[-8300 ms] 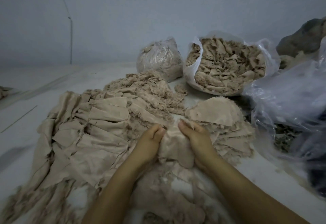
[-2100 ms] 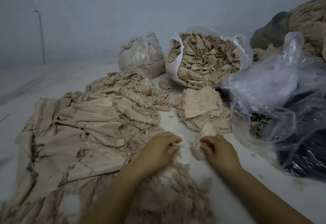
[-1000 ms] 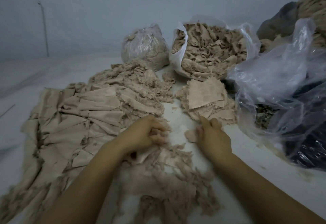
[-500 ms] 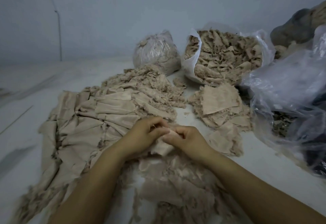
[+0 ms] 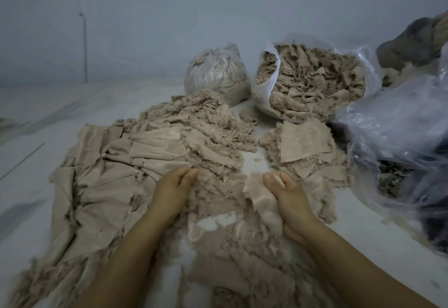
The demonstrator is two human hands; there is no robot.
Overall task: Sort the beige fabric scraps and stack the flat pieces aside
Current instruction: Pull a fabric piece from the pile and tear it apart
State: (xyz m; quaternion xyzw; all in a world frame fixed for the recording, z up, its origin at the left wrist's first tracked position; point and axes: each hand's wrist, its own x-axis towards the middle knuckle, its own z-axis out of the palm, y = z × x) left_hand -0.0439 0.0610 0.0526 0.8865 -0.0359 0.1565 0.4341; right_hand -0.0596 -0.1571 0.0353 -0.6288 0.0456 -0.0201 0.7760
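Two hands work a loose scrap heap (image 5: 218, 210) on the white bench (image 5: 29, 181). Left hand (image 5: 173, 189), at 9 o'clock of the heap, fingers curled into fluff. Right hand (image 5: 289, 198) grips a scrap (image 5: 260, 198). Flat stack (image 5: 305, 145) at 1 o'clock, open bag (image 5: 312, 79) beyond.

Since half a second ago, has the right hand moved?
Yes. The right hand has parted from the left hand and gone right, toward the flat stack, gripping a beige scrap.
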